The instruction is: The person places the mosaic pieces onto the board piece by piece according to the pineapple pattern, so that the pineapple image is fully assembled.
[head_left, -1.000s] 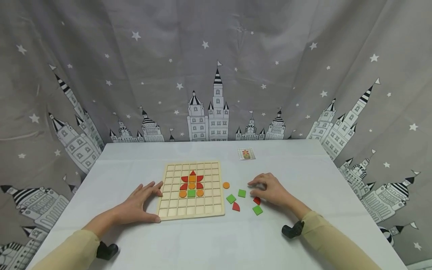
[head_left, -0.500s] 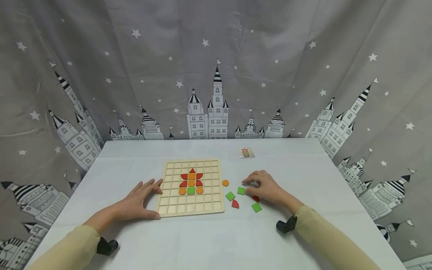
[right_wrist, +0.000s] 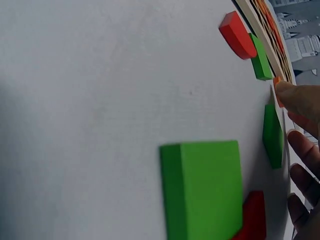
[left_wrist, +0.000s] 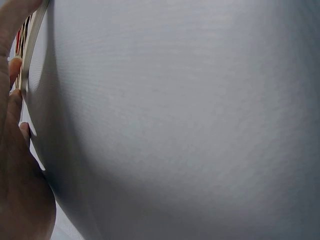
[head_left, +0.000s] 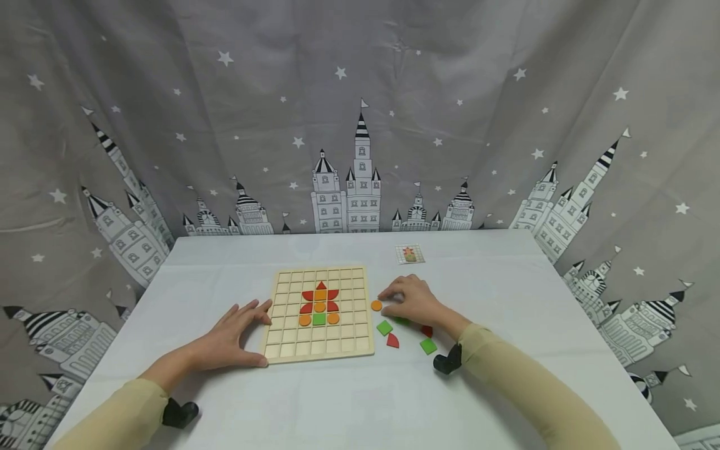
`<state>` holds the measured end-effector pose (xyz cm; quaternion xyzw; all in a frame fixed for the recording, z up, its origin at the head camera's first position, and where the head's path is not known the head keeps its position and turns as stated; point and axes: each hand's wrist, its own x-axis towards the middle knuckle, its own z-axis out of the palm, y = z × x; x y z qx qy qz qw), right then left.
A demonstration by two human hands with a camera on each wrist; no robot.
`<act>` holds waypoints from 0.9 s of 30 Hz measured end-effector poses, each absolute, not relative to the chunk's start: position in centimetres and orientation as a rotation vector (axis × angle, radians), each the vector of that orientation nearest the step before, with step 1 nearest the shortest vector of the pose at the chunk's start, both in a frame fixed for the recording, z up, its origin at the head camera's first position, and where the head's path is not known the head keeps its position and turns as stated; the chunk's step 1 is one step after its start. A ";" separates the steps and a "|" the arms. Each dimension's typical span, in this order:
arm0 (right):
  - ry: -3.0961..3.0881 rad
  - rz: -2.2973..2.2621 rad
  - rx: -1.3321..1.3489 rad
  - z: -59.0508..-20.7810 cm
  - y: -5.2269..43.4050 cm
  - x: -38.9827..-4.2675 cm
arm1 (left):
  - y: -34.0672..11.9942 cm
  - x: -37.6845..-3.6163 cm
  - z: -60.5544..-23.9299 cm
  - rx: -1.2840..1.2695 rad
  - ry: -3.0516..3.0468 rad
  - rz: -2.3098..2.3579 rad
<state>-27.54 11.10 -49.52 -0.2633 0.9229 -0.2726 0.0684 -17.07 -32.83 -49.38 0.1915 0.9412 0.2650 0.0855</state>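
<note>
Left hand point(head_left: 227, 340): fingers straight, bracing grid board point(head_left: 318, 314).
Right hand point(head_left: 413, 300): fingertips on orange disc point(head_left: 376, 305); pinch unclear.
Right wrist only: red piece under green square point(right_wrist: 206, 187).

The head camera looks forward and down from above across the whole worktop point(head_left: 506, 281) toward the curtain point(head_left: 360, 94), while each wrist camera sits low and close against the cloth, the right one sharing the loose green square point(right_wrist: 205, 190) with it.
</note>
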 end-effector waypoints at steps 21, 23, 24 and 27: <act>2.827 -0.883 -0.779 -50.4 9.9 -27.2 | -32.9 -16.7 -49.6 0.552 2.803 0.802; 2.832 -0.880 -0.776 -50.4 9.9 -27.2 | -32.9 -16.8 -49.6 0.552 2.804 0.799; 2.834 -0.878 -0.773 -50.4 10.0 -27.2 | -32.8 -16.8 -49.5 0.554 2.804 0.798; 2.843 -0.876 -0.769 -50.4 10.0 -27.3 | -32.7 -17.0 -49.5 0.565 2.808 0.795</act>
